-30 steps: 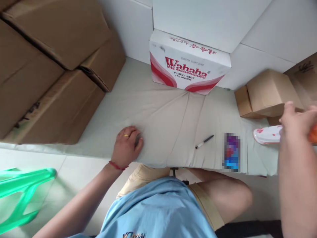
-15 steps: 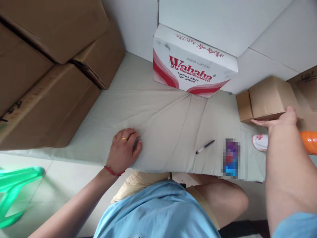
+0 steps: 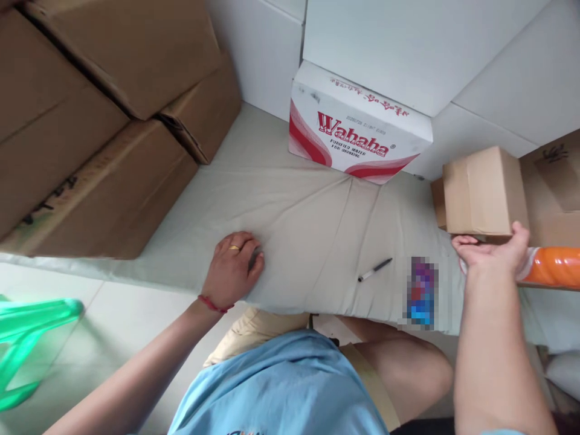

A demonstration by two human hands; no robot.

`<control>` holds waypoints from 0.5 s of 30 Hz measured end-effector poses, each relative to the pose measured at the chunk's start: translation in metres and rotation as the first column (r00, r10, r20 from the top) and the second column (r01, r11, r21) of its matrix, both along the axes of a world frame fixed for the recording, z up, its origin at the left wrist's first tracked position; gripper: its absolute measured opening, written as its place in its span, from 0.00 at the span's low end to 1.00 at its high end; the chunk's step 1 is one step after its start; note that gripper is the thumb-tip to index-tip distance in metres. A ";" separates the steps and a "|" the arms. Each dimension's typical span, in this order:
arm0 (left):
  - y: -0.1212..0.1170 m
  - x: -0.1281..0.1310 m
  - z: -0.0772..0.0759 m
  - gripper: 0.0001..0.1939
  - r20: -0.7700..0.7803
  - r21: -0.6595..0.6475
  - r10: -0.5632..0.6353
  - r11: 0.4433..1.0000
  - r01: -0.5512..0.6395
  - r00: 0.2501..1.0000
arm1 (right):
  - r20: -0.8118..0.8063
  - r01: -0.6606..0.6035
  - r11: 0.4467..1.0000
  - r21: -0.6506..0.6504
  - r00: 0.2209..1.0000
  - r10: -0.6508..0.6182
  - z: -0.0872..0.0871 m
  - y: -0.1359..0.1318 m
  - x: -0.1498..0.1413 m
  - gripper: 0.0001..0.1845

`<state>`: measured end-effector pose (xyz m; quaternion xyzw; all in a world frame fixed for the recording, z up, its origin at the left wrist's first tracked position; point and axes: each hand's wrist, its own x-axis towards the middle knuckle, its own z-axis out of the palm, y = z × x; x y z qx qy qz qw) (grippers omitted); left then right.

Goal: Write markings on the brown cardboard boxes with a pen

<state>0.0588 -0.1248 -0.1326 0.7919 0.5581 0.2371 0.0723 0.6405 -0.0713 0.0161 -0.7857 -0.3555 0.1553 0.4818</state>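
Observation:
My right hand is under the front edge of a small plain cardboard box, palm up, with the thumb at the box's right corner. The box is lifted and slightly tilted; a smaller brown carton shows behind its left side. Beside my right wrist lies an orange cylinder-shaped thing, its white end mostly hidden by the hand. My left hand rests palm down on the cloth-covered table, fingers loosely bent, with a dark gap between thumb and forefinger. What lies beneath that palm is hidden.
Large cardboard boxes are stacked at the left. A white-and-red Wahaba water carton, lettered "Wahaha", stands against the wall. A pen and a pixelated phone-shaped object lie near the front edge. A green stool is at lower left.
My right hand has gone from above the white-and-orange thing to the small cardboard box and taken hold of it from below, raising it. My left hand has stayed in place.

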 end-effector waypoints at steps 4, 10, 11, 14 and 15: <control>0.000 -0.001 0.002 0.14 0.104 -0.019 0.029 0.999 -0.027 0.994 | -0.593 0.070 0.983 0.170 0.804 0.046 -0.014 -0.076 -0.071 0.26; -0.025 0.024 0.037 0.12 0.527 -0.208 0.092 0.978 0.023 0.845 | -0.642 -0.057 0.993 0.102 0.759 0.109 -0.060 -0.217 -0.168 0.35; -0.031 0.034 0.047 0.12 0.605 -0.255 0.073 0.961 0.106 0.793 | -0.652 -0.093 0.993 0.078 0.749 0.121 -0.068 -0.235 -0.178 0.35; -0.041 0.065 0.082 0.16 0.797 -0.277 -0.018 0.877 0.392 0.603 | -0.681 -0.151 0.987 0.064 0.716 0.154 -0.089 -0.269 -0.199 0.38; -0.041 0.074 0.093 0.18 0.845 -0.240 -0.054 0.850 0.468 0.532 | -0.702 -0.137 0.989 0.062 0.699 0.141 -0.092 -0.273 -0.203 0.37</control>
